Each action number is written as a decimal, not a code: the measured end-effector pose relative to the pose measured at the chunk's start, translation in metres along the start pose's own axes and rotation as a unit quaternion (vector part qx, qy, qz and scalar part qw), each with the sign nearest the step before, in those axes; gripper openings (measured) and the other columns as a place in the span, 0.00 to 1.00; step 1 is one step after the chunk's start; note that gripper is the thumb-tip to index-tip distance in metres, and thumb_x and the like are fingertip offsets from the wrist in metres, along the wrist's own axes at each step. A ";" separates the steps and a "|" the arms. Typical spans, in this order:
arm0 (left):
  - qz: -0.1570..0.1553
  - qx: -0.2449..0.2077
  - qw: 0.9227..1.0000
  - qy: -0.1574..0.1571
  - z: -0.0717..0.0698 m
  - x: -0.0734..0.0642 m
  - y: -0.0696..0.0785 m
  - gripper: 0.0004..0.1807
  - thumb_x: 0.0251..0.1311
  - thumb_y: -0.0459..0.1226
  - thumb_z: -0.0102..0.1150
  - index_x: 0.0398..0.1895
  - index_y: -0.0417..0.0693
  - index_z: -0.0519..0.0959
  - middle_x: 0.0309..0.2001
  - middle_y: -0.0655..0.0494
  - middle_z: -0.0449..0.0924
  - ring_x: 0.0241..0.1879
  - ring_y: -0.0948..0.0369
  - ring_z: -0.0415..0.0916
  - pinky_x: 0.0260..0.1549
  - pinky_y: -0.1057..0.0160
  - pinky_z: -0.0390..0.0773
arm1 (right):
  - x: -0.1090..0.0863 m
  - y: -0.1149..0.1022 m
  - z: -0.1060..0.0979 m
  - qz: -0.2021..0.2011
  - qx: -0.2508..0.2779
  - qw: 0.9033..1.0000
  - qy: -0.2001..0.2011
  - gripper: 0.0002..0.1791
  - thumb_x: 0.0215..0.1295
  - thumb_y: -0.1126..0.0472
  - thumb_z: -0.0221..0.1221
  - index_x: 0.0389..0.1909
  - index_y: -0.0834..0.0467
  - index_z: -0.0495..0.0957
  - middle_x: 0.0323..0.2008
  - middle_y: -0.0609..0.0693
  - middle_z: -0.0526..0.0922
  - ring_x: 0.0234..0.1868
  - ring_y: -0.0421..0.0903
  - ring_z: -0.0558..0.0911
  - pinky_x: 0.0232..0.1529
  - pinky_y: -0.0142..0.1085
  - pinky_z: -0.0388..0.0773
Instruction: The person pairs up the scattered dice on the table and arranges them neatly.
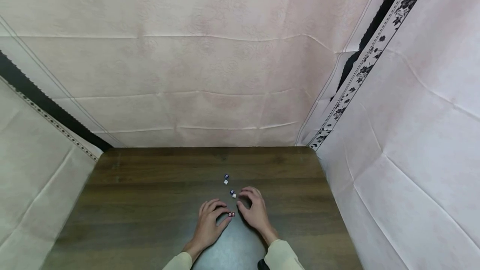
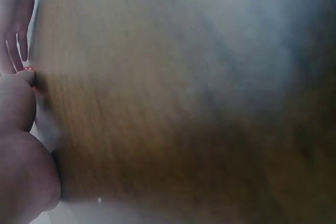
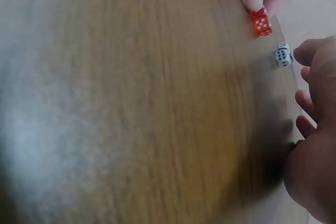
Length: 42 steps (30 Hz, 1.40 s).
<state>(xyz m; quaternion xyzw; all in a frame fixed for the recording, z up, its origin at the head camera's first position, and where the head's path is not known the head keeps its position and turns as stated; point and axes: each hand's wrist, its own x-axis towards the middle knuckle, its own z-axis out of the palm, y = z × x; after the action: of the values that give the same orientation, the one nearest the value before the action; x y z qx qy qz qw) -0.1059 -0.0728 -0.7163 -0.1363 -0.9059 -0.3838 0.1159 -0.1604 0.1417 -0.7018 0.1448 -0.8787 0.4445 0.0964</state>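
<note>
Two red dice (image 1: 233, 214) sit side by side on the wooden table (image 1: 157, 203). My left hand (image 1: 210, 222) pinches the nearer-left red die between thumb and index finger; in the right wrist view the thumb tip lies against it, beside the other red die (image 3: 262, 25). My right hand (image 1: 256, 211) rests to the right, fingers loosely curved, thumb and index finger apart with nothing between them. Beyond its thumb stand a white die (image 1: 234, 195) and a blue die (image 1: 232, 192), close together. In the left wrist view only a bit of red (image 2: 29, 69) shows past the fingers.
Farther back on the table, another blue die (image 1: 226, 176) stands with a white die (image 1: 226, 182) right in front of it. Pale cloth hangs behind the table's back edge, and a cloth panel (image 1: 412, 145) with a floral border hangs at the right.
</note>
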 end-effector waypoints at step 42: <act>-0.011 0.009 1.000 0.000 0.003 -0.001 -0.001 0.09 0.66 0.44 0.83 0.47 0.60 0.94 0.57 0.59 0.90 0.74 0.44 0.78 0.79 0.25 0.62 | 0.011 -0.001 0.017 -0.029 -0.078 0.996 0.013 0.10 0.67 0.60 0.80 0.46 0.55 0.94 0.62 0.57 0.89 0.73 0.61 0.80 0.77 0.64 0.71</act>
<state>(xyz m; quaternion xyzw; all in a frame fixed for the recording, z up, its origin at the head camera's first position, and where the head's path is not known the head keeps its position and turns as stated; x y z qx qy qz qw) -0.1062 -0.0721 -0.7191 -0.1256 -0.9106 -0.3771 0.1132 -0.1710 0.1255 -0.7077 0.1567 -0.9047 0.3737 0.1316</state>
